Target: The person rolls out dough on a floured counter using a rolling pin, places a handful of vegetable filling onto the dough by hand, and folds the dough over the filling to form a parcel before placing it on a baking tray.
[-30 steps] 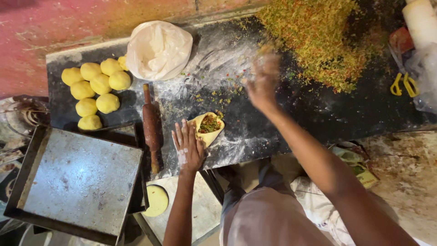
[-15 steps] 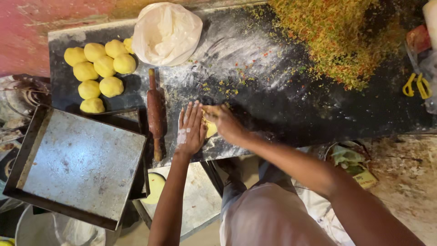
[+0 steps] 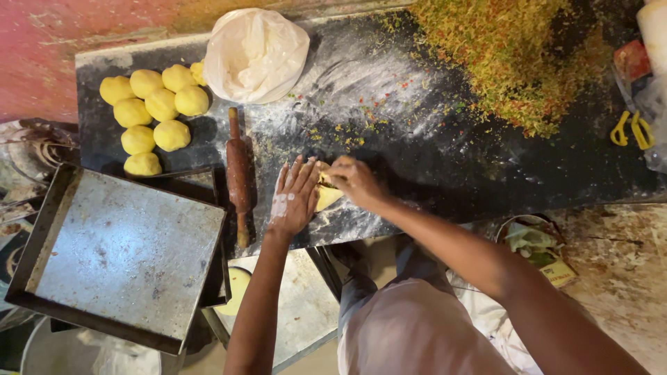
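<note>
Dough wrapper (image 3: 328, 196), pale yellow, lies on the floured dark counter (image 3: 445, 167), just right of the wooden rolling pin (image 3: 240, 177). Your left hand (image 3: 294, 198) rests flat beside it, fingers spread and holding nothing, likely to steady the piece. Your right hand (image 3: 353, 180) has its fingers curled and pinched on the wrapper's top edge, probably closing it over the filling. Compared with a second ago: your right hand was raised near the heap of shredded filling (image 3: 507, 62) and the wrapper lay open; now both hands meet on it. Dough balls (image 3: 149, 114) unchanged.
</note>
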